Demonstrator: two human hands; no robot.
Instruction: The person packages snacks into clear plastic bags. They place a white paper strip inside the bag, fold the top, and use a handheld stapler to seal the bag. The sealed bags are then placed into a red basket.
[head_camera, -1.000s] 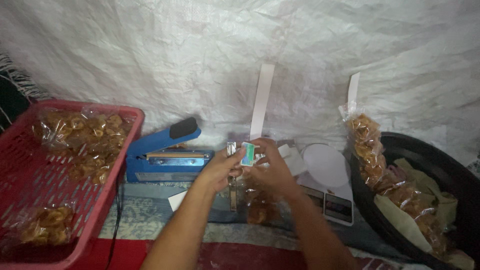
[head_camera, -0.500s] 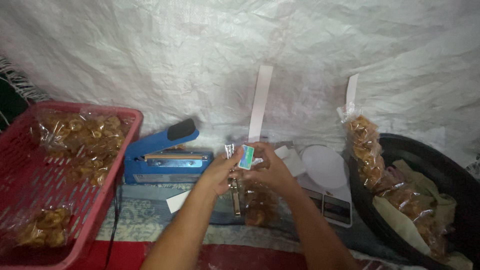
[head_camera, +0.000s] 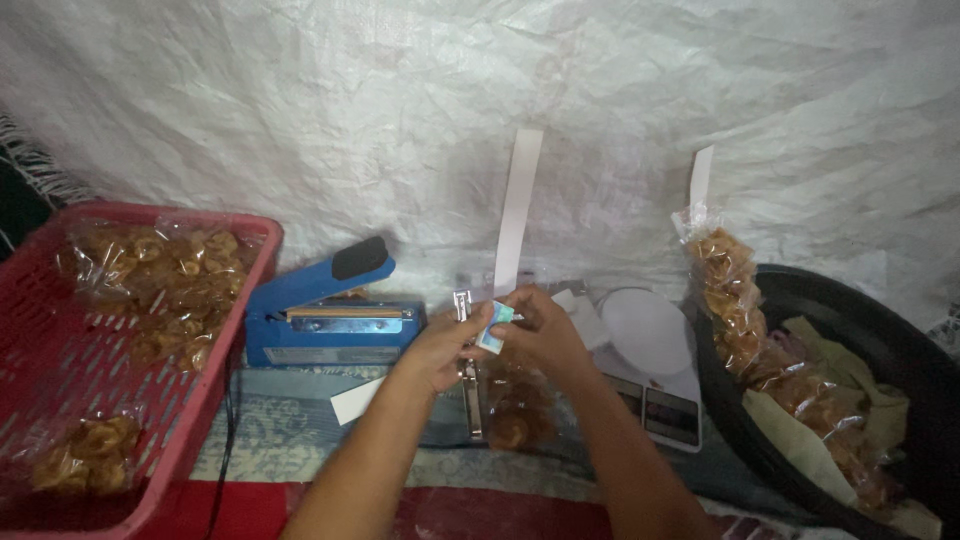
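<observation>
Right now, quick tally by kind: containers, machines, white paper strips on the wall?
Containers: 2, the red basket and the black tub
Machines: 2, the blue heat sealer and the white kitchen scale
White paper strips on the wall: 2, a long one and a short one
Total: 6

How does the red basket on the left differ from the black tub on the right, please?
The red basket is rectangular with slotted walls, while the black tub is round with solid walls. The red basket holds separate snack bags, whereas a chain of joined snack bags drapes over the black tub's rim. Both contain bagged golden-brown fried snacks.
</observation>
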